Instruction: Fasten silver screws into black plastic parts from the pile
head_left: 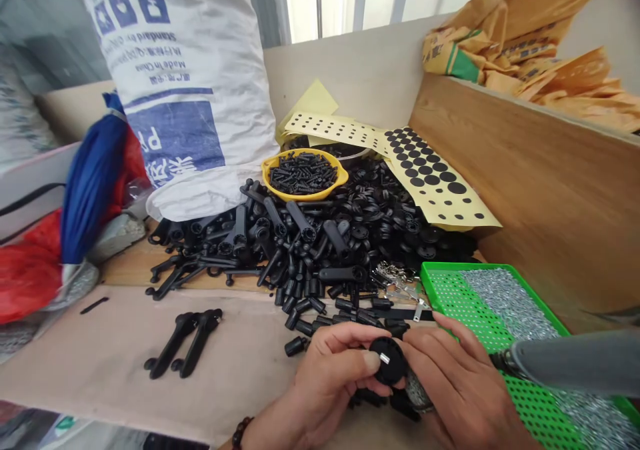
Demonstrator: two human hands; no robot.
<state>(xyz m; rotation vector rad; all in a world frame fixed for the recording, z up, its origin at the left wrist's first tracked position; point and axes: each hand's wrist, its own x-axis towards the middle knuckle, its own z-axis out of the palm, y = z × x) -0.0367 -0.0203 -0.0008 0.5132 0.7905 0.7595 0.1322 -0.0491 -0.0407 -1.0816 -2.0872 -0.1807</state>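
Note:
My left hand [333, 373] is closed around a round black plastic disc [394, 365], its thumb pressed beside a small shiny metal piece [384, 358] on the disc's face. Against the disc's right edge are the bent fingers of my right hand [457, 383]; what they grip is hidden. Between the hands shows a speckled grey thing [419, 391] that I cannot identify. A grey, cylindrical tool [575, 363], like an electric screwdriver, lies close to the right hand, its narrow dark end meeting the hand's far side. Short black cylinders [296, 346] lie around the hands.
Two assembled black arms [199, 343] lie at left. Behind are piled black parts [300, 230], a yellow bowl [341, 178] of black screws, sticker sheets [435, 200] and a white sack [200, 57]. A green tray [440, 303] with small metal pieces stands beside a wooden board [525, 170].

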